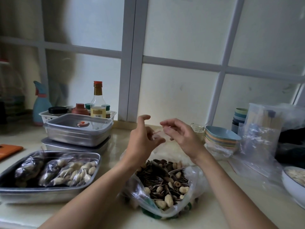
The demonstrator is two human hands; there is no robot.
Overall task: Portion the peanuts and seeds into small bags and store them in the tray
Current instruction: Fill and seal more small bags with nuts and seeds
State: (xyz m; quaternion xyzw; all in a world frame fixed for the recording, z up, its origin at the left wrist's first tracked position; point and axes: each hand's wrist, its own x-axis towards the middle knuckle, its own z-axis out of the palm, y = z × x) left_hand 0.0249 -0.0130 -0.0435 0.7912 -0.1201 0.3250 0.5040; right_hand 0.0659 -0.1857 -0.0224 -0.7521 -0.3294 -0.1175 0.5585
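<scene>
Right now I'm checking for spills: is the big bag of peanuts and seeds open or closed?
Open. The big bag lies on the counter with its mouth spread wide, peanuts and sunflower seeds exposed on top.

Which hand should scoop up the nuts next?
Probably the right hand: its wrist hangs over the open bag of peanuts and seeds, while the left hand pinches the small clear bag.

At mid-frame we hold a small clear bag (pixel 158 135) between our left hand (pixel 142 142) and right hand (pixel 179 134), above the open sack of peanuts and seeds (pixel 165 184); the tray (pixel 41 192) at lower left holds filled bags (pixel 66 172).
</scene>
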